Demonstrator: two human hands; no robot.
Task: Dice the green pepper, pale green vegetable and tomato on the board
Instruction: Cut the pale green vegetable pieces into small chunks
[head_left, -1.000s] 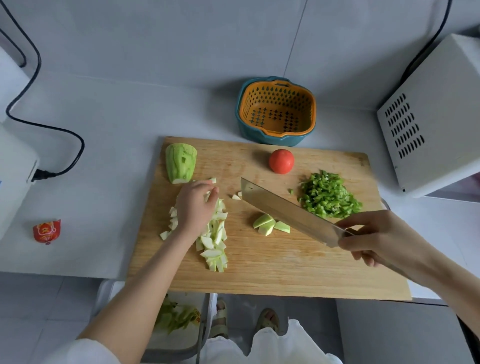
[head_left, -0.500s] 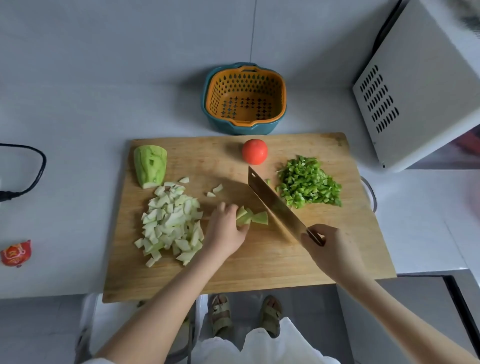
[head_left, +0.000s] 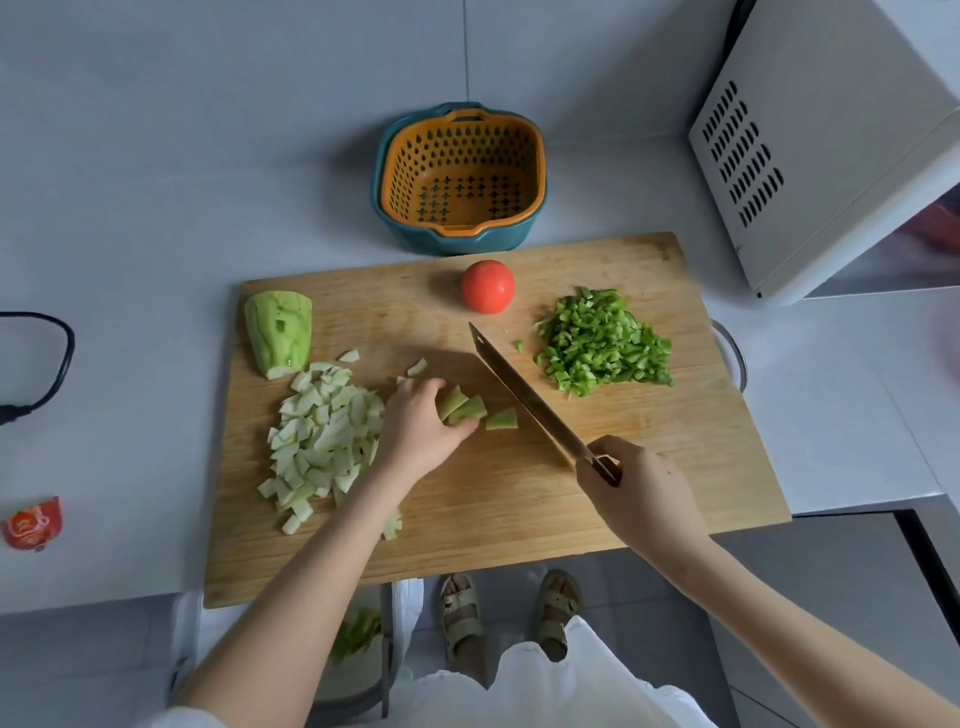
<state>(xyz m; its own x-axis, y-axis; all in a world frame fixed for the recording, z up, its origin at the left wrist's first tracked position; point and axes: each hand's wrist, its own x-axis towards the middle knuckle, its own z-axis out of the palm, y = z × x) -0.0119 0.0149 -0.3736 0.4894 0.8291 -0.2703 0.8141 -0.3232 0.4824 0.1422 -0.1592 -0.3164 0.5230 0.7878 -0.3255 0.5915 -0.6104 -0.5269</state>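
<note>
On the board (head_left: 691, 441), the left hand (head_left: 420, 427) is gripping light, firm, probably slippery wedges (head_left: 467, 408) with curled fingers, best pinned from above, while the right hand (head_left: 640, 493) is clamping the knife (head_left: 522, 400) just right.

White counter (head_left: 156, 234): wooden board (head_left: 519, 519), colander basket (head_left: 415, 171), red packet (head_left: 34, 522).

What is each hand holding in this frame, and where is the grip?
The right hand grips the knife by its handle, just behind the blade. The left hand pinches the pale green wedges at their left ends.
</note>
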